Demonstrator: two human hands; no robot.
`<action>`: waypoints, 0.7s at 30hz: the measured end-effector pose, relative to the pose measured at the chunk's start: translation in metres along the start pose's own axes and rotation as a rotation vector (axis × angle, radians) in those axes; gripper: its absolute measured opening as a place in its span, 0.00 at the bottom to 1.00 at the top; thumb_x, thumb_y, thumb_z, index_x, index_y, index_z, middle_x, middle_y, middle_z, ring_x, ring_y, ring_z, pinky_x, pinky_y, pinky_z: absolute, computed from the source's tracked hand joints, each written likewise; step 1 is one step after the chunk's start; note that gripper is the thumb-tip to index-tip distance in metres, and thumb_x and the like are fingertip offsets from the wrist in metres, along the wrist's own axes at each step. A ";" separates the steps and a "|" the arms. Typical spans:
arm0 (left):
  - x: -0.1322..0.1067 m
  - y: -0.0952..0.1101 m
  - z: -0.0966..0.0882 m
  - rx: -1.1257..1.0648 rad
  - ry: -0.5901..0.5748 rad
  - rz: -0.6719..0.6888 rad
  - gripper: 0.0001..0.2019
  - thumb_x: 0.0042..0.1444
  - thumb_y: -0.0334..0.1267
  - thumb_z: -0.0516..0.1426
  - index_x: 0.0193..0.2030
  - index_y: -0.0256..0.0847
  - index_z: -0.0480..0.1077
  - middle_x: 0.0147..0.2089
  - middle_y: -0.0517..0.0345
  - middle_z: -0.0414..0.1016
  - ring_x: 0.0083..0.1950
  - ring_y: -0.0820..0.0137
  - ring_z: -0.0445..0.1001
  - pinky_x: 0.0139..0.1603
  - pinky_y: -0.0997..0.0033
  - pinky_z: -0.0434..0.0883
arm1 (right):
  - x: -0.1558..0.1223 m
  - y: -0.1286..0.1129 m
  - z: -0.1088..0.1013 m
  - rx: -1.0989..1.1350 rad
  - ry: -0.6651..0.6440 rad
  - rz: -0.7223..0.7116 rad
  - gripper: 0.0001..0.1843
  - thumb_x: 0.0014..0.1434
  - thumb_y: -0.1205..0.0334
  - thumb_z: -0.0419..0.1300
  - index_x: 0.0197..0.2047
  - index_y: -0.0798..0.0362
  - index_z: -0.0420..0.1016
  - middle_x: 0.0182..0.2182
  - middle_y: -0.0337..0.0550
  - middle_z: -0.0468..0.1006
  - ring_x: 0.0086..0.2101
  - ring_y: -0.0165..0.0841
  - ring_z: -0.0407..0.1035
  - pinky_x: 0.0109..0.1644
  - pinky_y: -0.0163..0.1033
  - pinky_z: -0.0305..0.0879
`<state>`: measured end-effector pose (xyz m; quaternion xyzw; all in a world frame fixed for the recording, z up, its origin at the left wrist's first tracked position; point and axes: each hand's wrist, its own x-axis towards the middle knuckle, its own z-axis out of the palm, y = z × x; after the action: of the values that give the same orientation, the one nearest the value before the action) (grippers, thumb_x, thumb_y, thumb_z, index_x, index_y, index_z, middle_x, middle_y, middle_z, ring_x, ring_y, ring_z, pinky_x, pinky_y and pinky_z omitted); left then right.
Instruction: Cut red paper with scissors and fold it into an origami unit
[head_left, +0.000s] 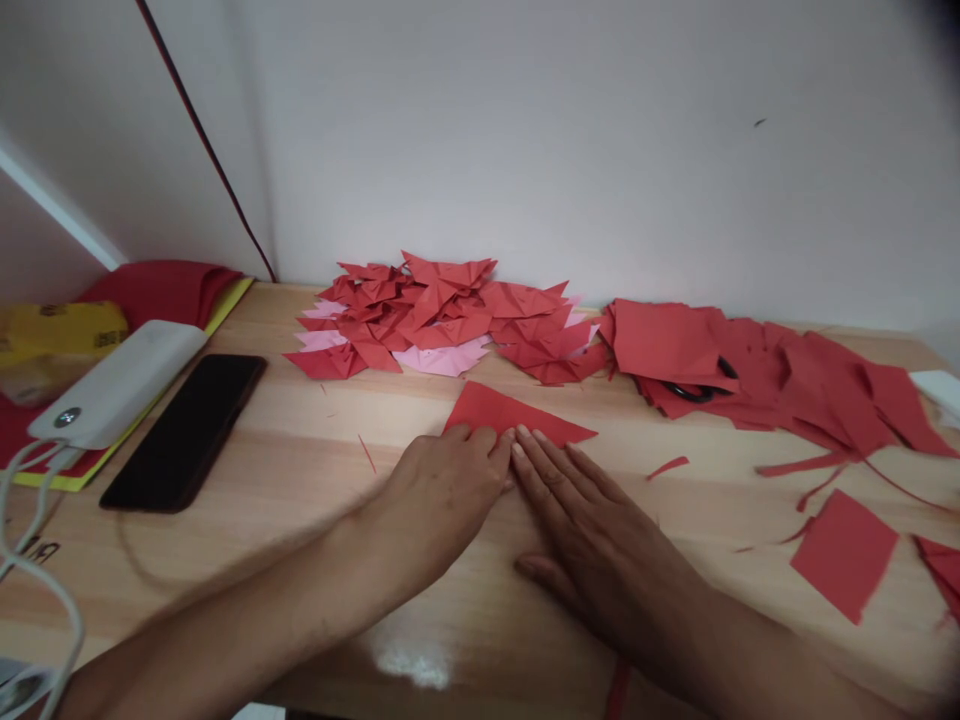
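Note:
A folded red paper triangle [517, 413] lies on the wooden table [315, 450]. Both hands press down on its near edge. My left hand [439, 490] rests on the left part with fingers bent and knuckles up. My right hand [585, 525] lies flat beside it, fingers stretched forward and touching the left hand's fingertips. Most of the paper under the hands is hidden.
A pile of folded red and pink paper shapes [442, 320] lies by the wall. Red sheets with black scissors [697, 388] lie at the right, scraps [844, 550] nearer. A black phone [187, 430], white power bank [120, 385] and cable sit left.

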<state>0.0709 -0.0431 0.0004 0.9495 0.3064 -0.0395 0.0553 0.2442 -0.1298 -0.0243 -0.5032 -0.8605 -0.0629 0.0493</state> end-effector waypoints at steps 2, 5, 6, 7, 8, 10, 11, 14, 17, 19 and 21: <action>0.000 0.000 0.001 0.018 0.006 0.007 0.16 0.65 0.38 0.50 0.58 0.38 0.64 0.40 0.53 0.72 0.41 0.64 0.72 0.32 0.67 0.69 | -0.002 0.002 0.001 -0.007 -0.013 0.018 0.39 0.60 0.50 0.54 0.66 0.68 0.55 0.65 0.61 0.55 0.64 0.46 0.53 0.61 0.55 0.62; 0.000 0.001 0.001 0.025 -0.007 0.001 0.19 0.64 0.39 0.50 0.61 0.38 0.62 0.41 0.53 0.73 0.42 0.62 0.72 0.33 0.66 0.69 | -0.007 0.006 0.001 -0.022 -0.009 0.060 0.37 0.62 0.48 0.51 0.66 0.66 0.56 0.65 0.62 0.55 0.64 0.46 0.52 0.63 0.56 0.59; 0.001 0.001 0.001 0.028 -0.013 -0.003 0.19 0.64 0.39 0.50 0.61 0.38 0.62 0.41 0.53 0.73 0.42 0.62 0.73 0.33 0.66 0.69 | -0.008 0.008 0.001 -0.033 -0.004 0.071 0.37 0.62 0.48 0.51 0.66 0.67 0.57 0.65 0.63 0.55 0.64 0.46 0.52 0.63 0.55 0.59; 0.001 0.002 0.000 0.033 -0.018 -0.007 0.19 0.64 0.40 0.50 0.61 0.38 0.62 0.42 0.53 0.73 0.42 0.61 0.73 0.32 0.65 0.69 | -0.010 0.011 0.001 -0.046 0.001 0.078 0.37 0.63 0.47 0.50 0.65 0.68 0.58 0.65 0.65 0.56 0.64 0.47 0.53 0.63 0.55 0.59; 0.001 0.002 0.000 0.038 -0.024 -0.010 0.20 0.64 0.40 0.51 0.61 0.38 0.62 0.42 0.53 0.73 0.42 0.61 0.73 0.32 0.65 0.69 | -0.011 0.013 0.001 -0.060 0.003 0.085 0.37 0.63 0.47 0.50 0.64 0.69 0.60 0.64 0.66 0.57 0.63 0.48 0.55 0.62 0.54 0.60; 0.001 0.003 -0.001 0.047 -0.028 -0.019 0.20 0.64 0.40 0.51 0.61 0.37 0.62 0.42 0.52 0.73 0.43 0.60 0.73 0.33 0.65 0.69 | -0.013 0.017 0.000 -0.081 0.003 0.097 0.37 0.63 0.46 0.50 0.62 0.71 0.61 0.63 0.69 0.58 0.62 0.50 0.57 0.61 0.53 0.63; 0.001 0.003 -0.001 0.046 -0.030 -0.021 0.20 0.64 0.39 0.50 0.61 0.37 0.62 0.43 0.51 0.73 0.43 0.60 0.73 0.33 0.65 0.69 | -0.014 0.019 -0.001 -0.087 0.001 0.107 0.38 0.63 0.46 0.49 0.62 0.72 0.61 0.63 0.70 0.59 0.61 0.50 0.58 0.60 0.53 0.63; 0.000 0.002 0.000 0.037 -0.033 -0.014 0.20 0.65 0.39 0.49 0.62 0.37 0.60 0.43 0.51 0.73 0.43 0.61 0.72 0.34 0.66 0.69 | -0.015 0.022 -0.002 -0.095 -0.008 0.133 0.38 0.63 0.46 0.49 0.62 0.73 0.61 0.62 0.71 0.59 0.61 0.52 0.58 0.60 0.55 0.64; -0.001 0.001 0.002 0.031 -0.024 -0.004 0.19 0.65 0.39 0.49 0.62 0.38 0.60 0.42 0.51 0.72 0.41 0.62 0.72 0.34 0.65 0.69 | -0.015 0.022 -0.003 -0.115 -0.015 0.135 0.38 0.63 0.46 0.50 0.61 0.74 0.62 0.62 0.73 0.59 0.60 0.53 0.60 0.58 0.56 0.65; -0.002 0.001 0.002 0.039 0.008 -0.006 0.18 0.65 0.38 0.49 0.60 0.39 0.62 0.42 0.52 0.72 0.41 0.62 0.71 0.34 0.65 0.69 | -0.015 0.022 -0.003 -0.133 -0.022 0.137 0.39 0.62 0.46 0.51 0.61 0.74 0.63 0.62 0.72 0.59 0.60 0.52 0.60 0.58 0.55 0.65; -0.001 0.002 0.001 0.069 0.059 -0.004 0.15 0.65 0.37 0.50 0.57 0.38 0.64 0.41 0.51 0.72 0.42 0.62 0.71 0.34 0.66 0.69 | -0.015 0.022 -0.003 -0.146 -0.027 0.136 0.38 0.62 0.46 0.51 0.61 0.74 0.63 0.62 0.72 0.59 0.60 0.52 0.60 0.58 0.54 0.65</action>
<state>0.0713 -0.0448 -0.0002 0.9510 0.3082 -0.0220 0.0135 0.2709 -0.1325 -0.0221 -0.5636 -0.8180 -0.1152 0.0052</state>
